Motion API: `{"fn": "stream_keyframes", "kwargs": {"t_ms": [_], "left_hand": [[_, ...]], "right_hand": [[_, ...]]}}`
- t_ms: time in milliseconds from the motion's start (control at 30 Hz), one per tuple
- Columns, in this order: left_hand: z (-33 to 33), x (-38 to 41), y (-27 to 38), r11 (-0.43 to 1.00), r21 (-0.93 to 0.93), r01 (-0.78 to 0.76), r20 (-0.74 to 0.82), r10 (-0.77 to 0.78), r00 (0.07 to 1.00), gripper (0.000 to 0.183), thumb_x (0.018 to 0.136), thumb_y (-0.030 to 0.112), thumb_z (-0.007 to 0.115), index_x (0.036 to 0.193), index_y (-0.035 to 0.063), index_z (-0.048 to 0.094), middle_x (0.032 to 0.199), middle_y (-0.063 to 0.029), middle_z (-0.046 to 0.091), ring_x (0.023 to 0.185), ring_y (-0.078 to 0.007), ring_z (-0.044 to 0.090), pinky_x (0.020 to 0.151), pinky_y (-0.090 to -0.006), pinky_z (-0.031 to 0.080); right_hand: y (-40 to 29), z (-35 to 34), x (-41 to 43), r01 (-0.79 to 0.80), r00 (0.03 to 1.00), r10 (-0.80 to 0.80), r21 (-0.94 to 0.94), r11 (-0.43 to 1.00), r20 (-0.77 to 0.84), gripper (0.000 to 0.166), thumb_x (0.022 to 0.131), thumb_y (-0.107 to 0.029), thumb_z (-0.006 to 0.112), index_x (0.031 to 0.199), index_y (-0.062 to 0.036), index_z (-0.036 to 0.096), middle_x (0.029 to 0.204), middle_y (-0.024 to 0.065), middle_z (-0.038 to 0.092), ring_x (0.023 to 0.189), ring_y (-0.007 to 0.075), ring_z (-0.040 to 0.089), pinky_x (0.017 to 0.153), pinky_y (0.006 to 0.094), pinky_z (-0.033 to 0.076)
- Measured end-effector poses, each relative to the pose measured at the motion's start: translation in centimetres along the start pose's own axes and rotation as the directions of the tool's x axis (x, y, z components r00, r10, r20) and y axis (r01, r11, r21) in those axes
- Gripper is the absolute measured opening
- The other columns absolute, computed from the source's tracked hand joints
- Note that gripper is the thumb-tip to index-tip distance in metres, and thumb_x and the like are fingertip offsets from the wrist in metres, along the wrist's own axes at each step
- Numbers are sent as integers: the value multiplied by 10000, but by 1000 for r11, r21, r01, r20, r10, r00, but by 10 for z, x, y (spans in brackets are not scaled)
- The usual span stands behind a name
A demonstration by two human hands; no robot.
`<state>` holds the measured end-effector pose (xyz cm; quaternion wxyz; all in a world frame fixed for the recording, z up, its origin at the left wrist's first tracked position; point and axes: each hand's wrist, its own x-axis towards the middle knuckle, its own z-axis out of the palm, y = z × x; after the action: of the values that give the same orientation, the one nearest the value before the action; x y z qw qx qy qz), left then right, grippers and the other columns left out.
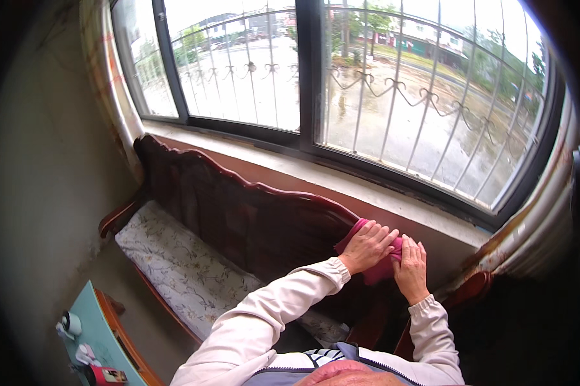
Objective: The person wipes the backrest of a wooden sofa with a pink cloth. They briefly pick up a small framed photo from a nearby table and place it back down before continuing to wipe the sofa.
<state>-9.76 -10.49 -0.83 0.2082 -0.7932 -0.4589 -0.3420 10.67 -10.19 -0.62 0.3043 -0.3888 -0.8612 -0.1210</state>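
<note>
A pink cloth point(380, 271) is draped over the carved top rail of a dark red wooden settee point(232, 212), near its right end. My left hand point(369, 246) lies over the cloth with its fingers curled across the rail. Close beside it, my right hand point(412, 268) grips the cloth's right part, thumb toward me and fingers over the top edge. The rail under both hands is hidden by the cloth. Below the backrest runs a long floral seat cushion point(174, 272), partly covered by my left sleeve.
Behind the settee are a pale window sill point(280, 161) and a barred sliding window point(309, 72). Curtains point(526, 241) hang at both sides. A wooden armrest point(468, 289) stands right of my right arm. At lower left, a blue-topped table point(104, 321) bears a white roll point(72, 323) and small items.
</note>
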Motion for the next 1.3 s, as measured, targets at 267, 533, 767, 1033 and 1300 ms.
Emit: {"fn": "stream_keyframes", "kwargs": {"t_ms": [267,533,767,1033,1300], "left_hand": [[-52,-27,-85,974,159,163,-107,-147,983,435,1045,389,552,1386,126,615,1390,-99,605,1366,-289,517,1229,-508,290],[-61,-121,-167,707,203,678,-387,-578,719,554,1087,342,505,1601,148,436,1680,-162,351,1553,-389,310,1269,-542,241],[-18,-109,-83,632,-338,697,-415,-765,492,657,1032,160,591,1597,-34,316,1640,-348,272,1488,-518,321,1243,-564,277],[-1,-104,-54,589,-427,686,-361,-806,468,618,1040,170,555,1588,-19,342,1640,-314,304,1496,-500,317,1248,-559,251],[-18,-99,-157,514,-462,723,-576,-794,197,587,1109,275,453,1596,-30,329,1643,-313,313,1522,-487,301,1247,-551,246]], "right_hand": [[-65,39,88,128,990,-137,174,976,41,681,855,-347,806,1432,-72,571,1336,146,629,1164,319,612,1024,456,465],[-178,84,188,437,898,-440,142,888,-12,621,860,-324,773,1414,-105,594,1381,121,640,1223,286,614,1014,438,490],[-167,73,185,530,846,-530,183,828,-56,493,929,-262,698,1387,-95,625,1408,130,629,1199,297,621,992,438,517],[-134,43,169,515,851,-525,185,837,5,580,850,-89,659,1426,-135,602,1368,149,612,1169,317,622,993,435,510],[-188,88,268,236,669,-609,655,718,426,642,965,-346,698,1553,-195,489,1361,211,670,1171,401,676,998,470,532]]}}
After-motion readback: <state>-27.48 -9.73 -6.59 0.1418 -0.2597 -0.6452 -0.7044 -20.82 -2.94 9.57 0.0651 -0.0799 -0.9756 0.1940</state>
